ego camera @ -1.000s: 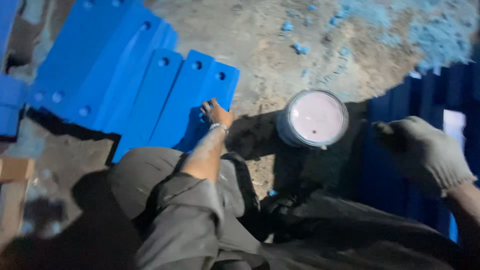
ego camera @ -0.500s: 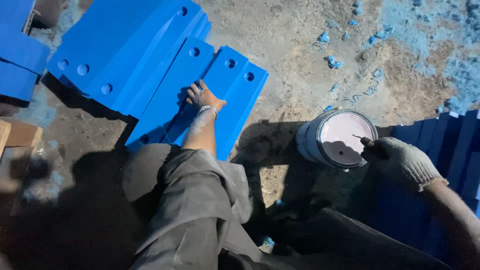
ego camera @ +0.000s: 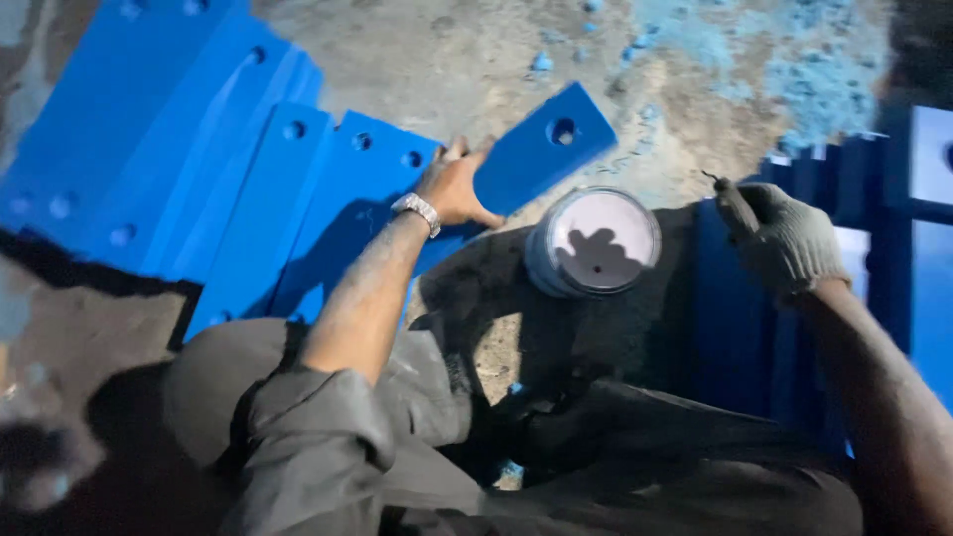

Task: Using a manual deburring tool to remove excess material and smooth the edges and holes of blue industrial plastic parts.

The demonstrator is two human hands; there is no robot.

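The ground (ego camera: 467, 60) is rough, sandy concrete, speckled with blue paint toward its far right corner. Across its left half lie overlapping blue plates (ego camera: 149, 169), long flat pieces with round holes near their ends, packed side by side and slanting toward the far left corner. More blue panels (ego camera: 893, 248) stand along the right edge, close together, partly in shadow.

One plate (ego camera: 536, 149) sits apart from the stack, angled out toward the middle of the ground, with a single hole near its far end. The left hand (ego camera: 457, 184), bare and with a metal watch (ego camera: 417, 208) at the wrist, lies on the near end of this plate, fingers closed around its edge, thumb spread toward the right.

Just to the right of that plate, near the middle of the ground, stands a round paint tin (ego camera: 594, 243), open, with pale paint inside and a shadow across it. It is near the plate; whether they touch cannot be told.

The right hand (ego camera: 784, 238), in a light knit glove, hovers right of the tin, fingers curled tight around a thin tool (ego camera: 723, 191), whose dark tip pokes out above the fist.

The person's grey trousers (ego camera: 328, 437) fill the near edge.
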